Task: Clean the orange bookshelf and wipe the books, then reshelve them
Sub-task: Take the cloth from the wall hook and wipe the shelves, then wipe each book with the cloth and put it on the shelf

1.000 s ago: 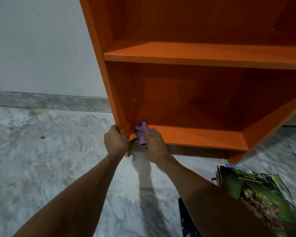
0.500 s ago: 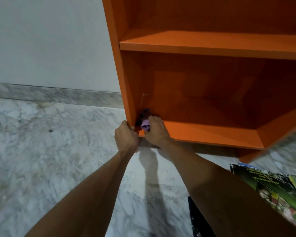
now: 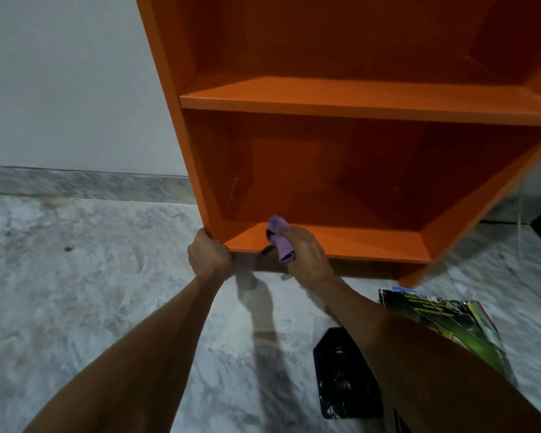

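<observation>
The orange bookshelf [image 3: 356,101] stands on the marble floor against a white wall, and its two visible shelves hold no books. My left hand [image 3: 208,256] grips the bottom left corner of the frame. My right hand [image 3: 306,254] holds a purple cloth [image 3: 280,237] at the front edge of the bottom shelf, near its left end. A stack of books [image 3: 444,320] with a green and black cover lies on the floor to the right, partly hidden by my right arm.
A dark flat object [image 3: 344,370] lies on the marble floor [image 3: 75,292] under my right forearm. A grey marble skirting [image 3: 75,182] runs along the wall at the left. A thin cable [image 3: 519,214] hangs right of the bookshelf.
My right hand has drawn the purple cloth out of the bottom left corner and moved it slightly right along the front edge. My left hand stays on the corner.
</observation>
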A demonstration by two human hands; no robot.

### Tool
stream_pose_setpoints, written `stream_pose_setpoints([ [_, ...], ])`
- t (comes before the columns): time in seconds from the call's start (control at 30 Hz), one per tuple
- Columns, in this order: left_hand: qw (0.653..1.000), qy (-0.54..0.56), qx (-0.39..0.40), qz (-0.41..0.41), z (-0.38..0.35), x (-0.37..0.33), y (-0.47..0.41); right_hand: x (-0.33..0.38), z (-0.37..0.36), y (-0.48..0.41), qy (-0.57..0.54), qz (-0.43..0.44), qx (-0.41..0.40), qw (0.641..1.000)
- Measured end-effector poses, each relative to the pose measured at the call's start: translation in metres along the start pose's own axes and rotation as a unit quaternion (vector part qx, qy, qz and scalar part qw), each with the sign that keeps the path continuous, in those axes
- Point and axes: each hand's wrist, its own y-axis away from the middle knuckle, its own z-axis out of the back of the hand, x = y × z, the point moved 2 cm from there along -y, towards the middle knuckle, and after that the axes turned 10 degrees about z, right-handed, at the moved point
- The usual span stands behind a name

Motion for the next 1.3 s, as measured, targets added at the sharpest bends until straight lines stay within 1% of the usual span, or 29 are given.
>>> stream_pose_setpoints([
  [0.03,1.000,0.002,0.001,0.002,-0.001,0.000,0.002,-0.006,0.006,0.008,0.025,-0.024,0.026,0.999],
  [0.1,1.000,0.006,0.005,0.013,-0.004,0.000,0.010,-0.007,0.016,0.023,0.016,-0.029,0.092,0.995],
  [0.17,0.999,0.001,0.014,0.029,-0.009,-0.004,0.024,0.003,0.029,0.034,0.000,-0.008,0.116,0.993],
  [0.23,0.999,-0.004,0.032,0.031,-0.014,-0.010,0.047,0.012,0.042,0.045,0.019,-0.018,0.123,0.992],
  [0.33,0.997,0.003,0.071,-0.007,-0.018,-0.020,0.087,0.023,0.066,0.069,0.029,-0.029,0.103,0.994],
  [0.4,0.995,0.006,0.094,-0.017,-0.015,-0.028,0.114,0.028,0.084,0.087,0.035,-0.032,0.093,0.995],
  [0.5,0.992,0.019,0.124,-0.024,-0.010,-0.040,0.162,0.032,0.119,0.121,0.053,-0.072,0.063,0.994],
  [0.6,0.988,0.026,0.150,-0.039,-0.011,-0.047,0.211,0.034,0.153,0.155,0.064,-0.091,0.037,0.993],
  [0.7,0.980,0.015,0.187,-0.059,-0.021,-0.045,0.259,0.030,0.178,0.190,0.072,-0.111,0.001,0.991],
  [0.8,0.971,0.005,0.234,-0.058,-0.034,-0.030,0.301,0.025,0.187,0.224,0.063,-0.122,-0.033,0.990],
  [0.9,0.958,-0.031,0.284,-0.034,-0.049,-0.006,0.332,0.018,0.191,0.254,0.056,-0.145,-0.045,0.987],
  [1.03,0.932,-0.092,0.347,0.042,-0.070,0.034,0.346,0.003,0.186,0.281,0.055,-0.154,-0.069,0.984],
  [1.13,0.914,-0.090,0.386,0.090,-0.080,0.051,0.352,-0.010,0.175,0.293,0.043,-0.175,-0.074,0.981],
  [1.23,0.906,-0.086,0.399,0.114,-0.089,0.057,0.358,-0.021,0.163,0.303,0.036,-0.178,-0.075,0.981],
  [1.3,0.907,-0.103,0.393,0.109,-0.094,0.060,0.358,-0.027,0.156,0.308,0.026,-0.188,-0.073,0.979],
])
